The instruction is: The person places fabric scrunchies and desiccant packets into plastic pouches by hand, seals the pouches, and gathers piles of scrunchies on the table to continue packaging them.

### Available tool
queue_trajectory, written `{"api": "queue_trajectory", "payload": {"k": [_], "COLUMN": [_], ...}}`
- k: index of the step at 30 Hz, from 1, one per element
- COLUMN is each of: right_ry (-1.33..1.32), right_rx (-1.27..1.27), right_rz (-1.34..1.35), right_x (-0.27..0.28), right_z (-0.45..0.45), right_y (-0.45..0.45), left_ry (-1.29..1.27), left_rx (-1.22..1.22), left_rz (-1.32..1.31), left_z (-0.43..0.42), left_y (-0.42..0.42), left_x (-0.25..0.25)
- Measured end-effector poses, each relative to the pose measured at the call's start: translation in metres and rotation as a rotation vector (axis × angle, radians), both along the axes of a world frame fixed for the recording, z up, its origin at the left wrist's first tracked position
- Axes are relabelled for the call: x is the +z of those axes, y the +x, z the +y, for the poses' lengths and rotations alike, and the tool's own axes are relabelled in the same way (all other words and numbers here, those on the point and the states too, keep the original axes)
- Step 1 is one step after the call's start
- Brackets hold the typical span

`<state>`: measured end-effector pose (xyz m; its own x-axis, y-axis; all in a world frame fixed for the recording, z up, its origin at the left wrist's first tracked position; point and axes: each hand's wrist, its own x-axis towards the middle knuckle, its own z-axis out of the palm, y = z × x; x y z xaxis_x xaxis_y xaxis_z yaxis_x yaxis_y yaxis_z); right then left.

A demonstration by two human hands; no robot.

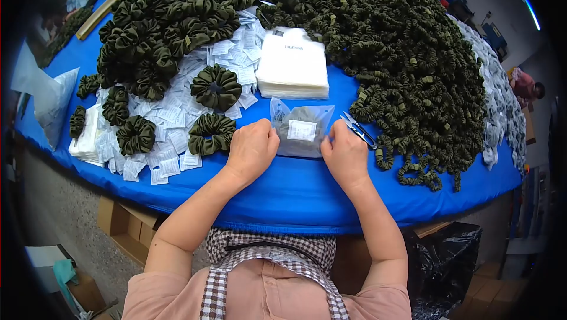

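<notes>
A translucent plastic bag (286,144) stands at the table's front, with dark green fabric inside and a small white printed packet (302,130) showing at its front. My left hand (254,146) pinches the bag's left edge, fingers closed. At its right edge, my right hand (345,152) grips the bag the same way. Thread snips (358,130) lie against the back of my right hand; whether they touch the table is unclear. Left of my left hand are a dark green scrunchie (212,134) and another scrunchie (216,87). Behind the bag sits a stack of flat plastic bags (292,66).
A large heap of small scrunchies (407,72) covers the right side. Bigger scrunchies (159,36) pile up at the back left, above many white packets (171,119). A black plastic bag (443,261) hangs below the table's right front. Other people are in the background.
</notes>
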<state>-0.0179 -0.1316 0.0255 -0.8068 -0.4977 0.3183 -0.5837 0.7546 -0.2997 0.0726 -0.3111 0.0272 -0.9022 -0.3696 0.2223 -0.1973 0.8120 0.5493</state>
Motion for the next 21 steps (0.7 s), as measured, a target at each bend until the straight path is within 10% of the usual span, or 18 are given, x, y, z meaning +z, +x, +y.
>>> {"api": "queue_trajectory", "payload": {"k": [4, 9, 21], "right_ry": [-0.144, -0.077, 0.088], "right_rx": [0.134, 0.408, 0.264], "right_rz": [0.467, 0.023, 0.139], "right_x": [0.001, -0.018, 0.046], "right_z": [-0.016, -0.029, 0.068], "right_y": [-0.011, -0.002, -0.025], "left_ry": [0.009, -0.104, 0.215], "left_rx": [-0.001, 0.032, -0.275], "left_rz": [0.014, -0.138, 0.121], "left_z": [0.0, -0.004, -0.008], "left_y": [-0.002, -0.011, 0.043], "left_x": [-0.004, -0.006, 0.027]}}
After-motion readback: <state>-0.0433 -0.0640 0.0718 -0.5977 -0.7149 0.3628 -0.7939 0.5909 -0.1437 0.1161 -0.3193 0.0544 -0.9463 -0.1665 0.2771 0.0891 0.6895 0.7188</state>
